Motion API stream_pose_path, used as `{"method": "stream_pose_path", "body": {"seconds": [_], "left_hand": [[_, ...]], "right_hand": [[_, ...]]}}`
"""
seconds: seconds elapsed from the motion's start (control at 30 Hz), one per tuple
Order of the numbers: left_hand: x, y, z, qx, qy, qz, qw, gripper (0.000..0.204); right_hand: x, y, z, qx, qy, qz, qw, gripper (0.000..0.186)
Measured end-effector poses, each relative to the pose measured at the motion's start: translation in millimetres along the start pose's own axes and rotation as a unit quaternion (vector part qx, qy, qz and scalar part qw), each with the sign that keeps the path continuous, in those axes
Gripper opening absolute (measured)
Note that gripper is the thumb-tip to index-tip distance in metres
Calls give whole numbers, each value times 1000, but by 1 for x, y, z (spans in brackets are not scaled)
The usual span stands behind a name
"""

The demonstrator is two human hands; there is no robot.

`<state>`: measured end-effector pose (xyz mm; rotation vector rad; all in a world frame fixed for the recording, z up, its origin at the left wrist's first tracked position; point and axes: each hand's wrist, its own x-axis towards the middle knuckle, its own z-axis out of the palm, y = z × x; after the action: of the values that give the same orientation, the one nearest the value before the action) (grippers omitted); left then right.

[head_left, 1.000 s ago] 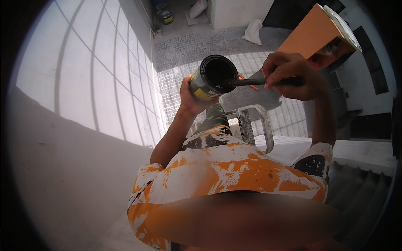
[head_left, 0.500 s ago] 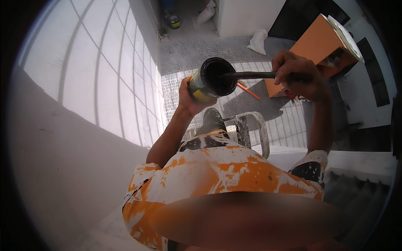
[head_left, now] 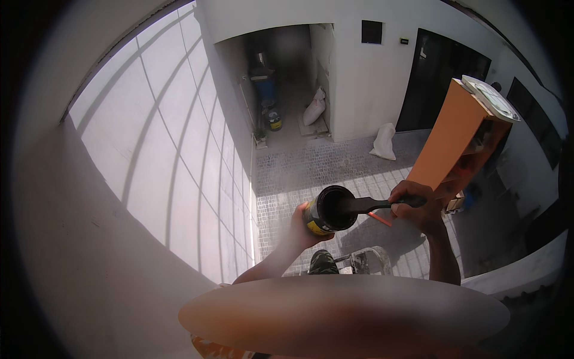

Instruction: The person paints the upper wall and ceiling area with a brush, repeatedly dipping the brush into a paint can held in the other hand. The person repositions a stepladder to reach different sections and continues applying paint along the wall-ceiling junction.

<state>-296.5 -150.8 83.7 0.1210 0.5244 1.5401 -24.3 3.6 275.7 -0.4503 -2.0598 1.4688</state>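
My left hand (head_left: 303, 232) is wrapped around a can (head_left: 314, 222) with a dark rim and a yellow patch on its side. The can is tilted, and its inside looks black. In my right hand (head_left: 417, 208) is a dark paintbrush (head_left: 372, 205), gripped by the handle with the fingers closed. The brush's far end reaches into the can's mouth, so its bristles are mostly hidden in the dark.
Below my hands is the top of a paint-spotted ladder (head_left: 368, 261). An orange shelf unit (head_left: 445, 140) stands at the right, and a white sack (head_left: 384, 142) lies by the far wall. A white wall (head_left: 173, 137) rises close on the left. Several containers (head_left: 272, 118) stand in the alcove.
The view has tipped upward, showing more of the alcove and far wall. Can and brush sit lower in the picture; the brush has turned to show its flat side. Both grips remain.
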Motion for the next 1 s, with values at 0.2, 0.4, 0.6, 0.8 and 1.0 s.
{"method": "stream_pose_path", "body": {"seconds": [0.2,0.4,0.6,0.8,1.0], "left_hand": [[9,4,-3,26,-14,-13,999,65],[17,17,-10,206,-55,47,976,66],[7,27,-19,-40,-36,-27,998,70],[-8,34,-19,-35,-56,-44,997,71],[-32,29,-15,-29,-10,2,1000,61]], "right_hand": [[-7,-3,-10,32,89,0,995,9],[6,27,24,225,136,87,961,21],[3,59,16,371,234,60,897,27],[32,17,12,331,283,-295,850,36],[105,-63,9,-159,400,-521,737,33]]}}
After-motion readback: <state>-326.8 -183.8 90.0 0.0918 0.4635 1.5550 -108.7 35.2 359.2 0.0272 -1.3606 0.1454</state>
